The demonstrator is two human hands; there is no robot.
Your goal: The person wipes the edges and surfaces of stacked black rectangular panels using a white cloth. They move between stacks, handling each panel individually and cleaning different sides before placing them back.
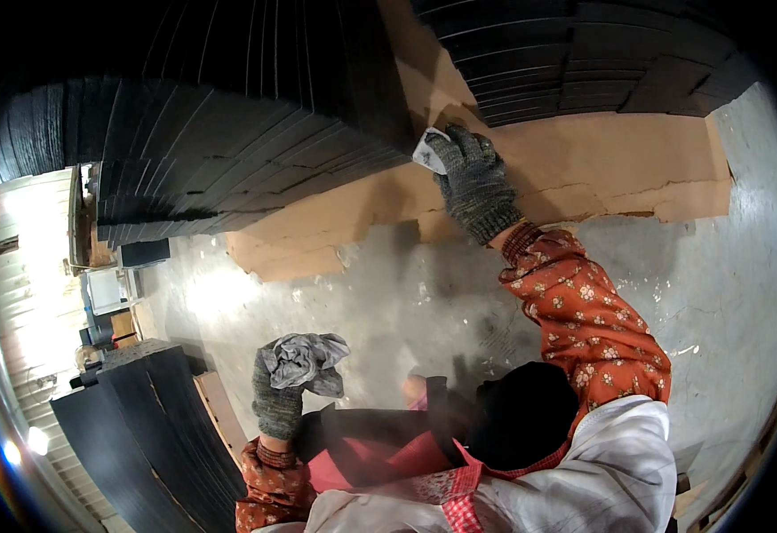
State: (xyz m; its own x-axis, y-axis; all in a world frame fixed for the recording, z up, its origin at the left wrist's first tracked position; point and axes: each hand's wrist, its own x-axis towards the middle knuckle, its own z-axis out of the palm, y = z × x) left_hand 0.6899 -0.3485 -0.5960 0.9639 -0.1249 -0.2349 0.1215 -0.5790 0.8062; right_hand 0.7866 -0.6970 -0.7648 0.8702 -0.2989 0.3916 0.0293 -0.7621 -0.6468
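Observation:
My left hand (276, 401), in a grey knitted glove, is closed round a crumpled grey cloth (306, 362) at lower left, above the floor. Farther off, my right hand (479, 182) wears a matching glove and reaches out over brown cardboard (584, 164). A small white, grey-smudged cloth or wad (428, 152) sticks out from its curled fingers. That hand is beside the near corner of a stack of black sheets (255, 151); whether it touches them I cannot tell. Orange flowered sleeves cover both forearms.
A second stack of black sheets (584, 62) stands on the cardboard at far right, with a narrow gap between the stacks. More black panels (144, 435) stand at lower left. The cardboard's near edge is torn on the grey floor (388, 302).

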